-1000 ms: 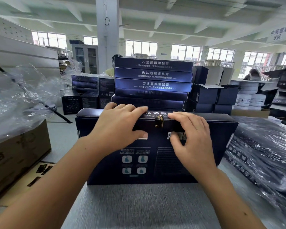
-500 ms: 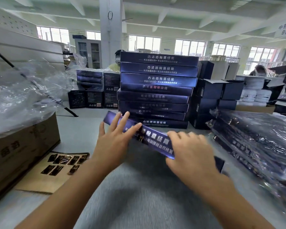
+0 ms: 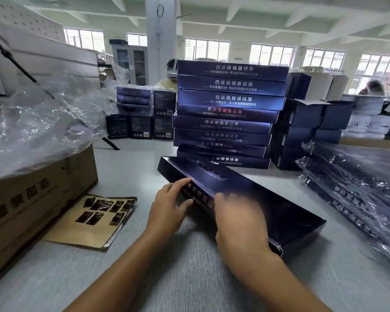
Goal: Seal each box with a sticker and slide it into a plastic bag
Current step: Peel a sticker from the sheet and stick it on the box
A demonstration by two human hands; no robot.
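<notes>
box lies flat on the grey table, near centre, skewed: one end near right, the other by the foot of the far stack. left hand grips its near long edge, fingers curled on top and thumb on the side face. right hand lies over the same edge further right; it's blurred, so can't tell if it's clamped or just resting.

progress, my read: this box is not bagged yet, and no seal sticker is visible on it from here, so sealed or not is unknown. sticker sheet on the near left has dark stickers left on it. bagged boxes are piled on the right, so part of the batch looks done. stack of boxes behind, bare with no bags, looks like the remaining queue.

containers: cardboard carton on the left has clear plastic bags heaped out of the top; nothing else in it shows. open boxes right of the stack have flaps up, insides hidden.
</notes>
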